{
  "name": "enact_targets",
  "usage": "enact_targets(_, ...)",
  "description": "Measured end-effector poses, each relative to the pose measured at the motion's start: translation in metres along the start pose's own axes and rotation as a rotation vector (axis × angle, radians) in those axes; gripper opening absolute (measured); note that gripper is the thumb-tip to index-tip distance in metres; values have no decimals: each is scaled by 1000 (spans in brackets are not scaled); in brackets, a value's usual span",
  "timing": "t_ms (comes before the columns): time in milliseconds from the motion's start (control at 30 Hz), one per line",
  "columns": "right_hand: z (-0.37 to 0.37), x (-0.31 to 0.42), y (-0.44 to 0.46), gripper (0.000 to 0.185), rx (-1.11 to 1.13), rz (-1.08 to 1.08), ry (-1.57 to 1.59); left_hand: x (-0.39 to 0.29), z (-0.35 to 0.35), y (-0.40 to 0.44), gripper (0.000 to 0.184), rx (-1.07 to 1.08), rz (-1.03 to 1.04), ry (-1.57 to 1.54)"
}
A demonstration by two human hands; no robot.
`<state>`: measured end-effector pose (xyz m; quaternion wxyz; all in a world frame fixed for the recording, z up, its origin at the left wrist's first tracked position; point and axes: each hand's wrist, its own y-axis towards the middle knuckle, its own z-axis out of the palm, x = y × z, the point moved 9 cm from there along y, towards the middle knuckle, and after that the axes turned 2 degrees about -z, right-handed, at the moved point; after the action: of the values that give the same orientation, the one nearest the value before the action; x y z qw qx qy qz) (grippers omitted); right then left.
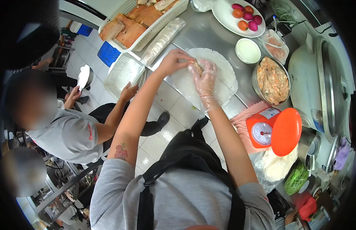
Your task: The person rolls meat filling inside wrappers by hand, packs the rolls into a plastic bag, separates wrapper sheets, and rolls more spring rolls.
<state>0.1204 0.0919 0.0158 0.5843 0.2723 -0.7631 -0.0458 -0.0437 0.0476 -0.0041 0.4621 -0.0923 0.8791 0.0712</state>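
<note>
A round white sheet (224,76) lies on the steel table before me. Over it, both my hands meet around a small lump of orange-flecked minced filling (198,69). My left hand (173,62) is bare, its fingertips closed together at the lump's left edge. My right hand (204,78) wears a clear plastic glove, and its fingers curl over the lump from the right. The fingers hide part of the filling. To the right stands a metal bowl (273,81) full of similar mince, beside a small pale green bowl (247,51).
An orange scale (261,133) sits on a pink cloth (239,119). At the back are a plate of coloured eggs (223,20), a basket of orange slabs (126,45) and a plastic-wrapped roll (162,41). A large pot (310,76) stands right. A co-worker (70,134) is close at left.
</note>
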Motion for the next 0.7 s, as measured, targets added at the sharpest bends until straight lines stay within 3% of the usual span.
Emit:
enact_targets(100, 11, -14, -7, 14, 166, -44, -60, 3, 5, 8, 25, 74, -65, -72)
enact_targets(200, 13, -12, -7, 12, 203, -123, -73, -7, 1, 3, 24, 17, 50, 138)
enact_targets(300, 0, -9, -8, 14, 153, -36, -108, -9, -2, 1, 24, 30, 17, 235)
enact_targets(433, -2, 18, -3, 27, 2, -12, -198, -2, -6, 15, 29, 208, 44, 72)
enact_targets(500, 16, 24, 0, 36, 105, -67, -333, -16, -10, 20, 32, 180, 197, 129)
enact_targets(600, 27, 6, -3, 25, 17, -106, -392, -24, -10, 19, 36, 228, 362, 150)
enact_targets(700, 31, -7, -5, 24, 57, 6, -409, -17, -1, 23, 38, 303, 432, 89)
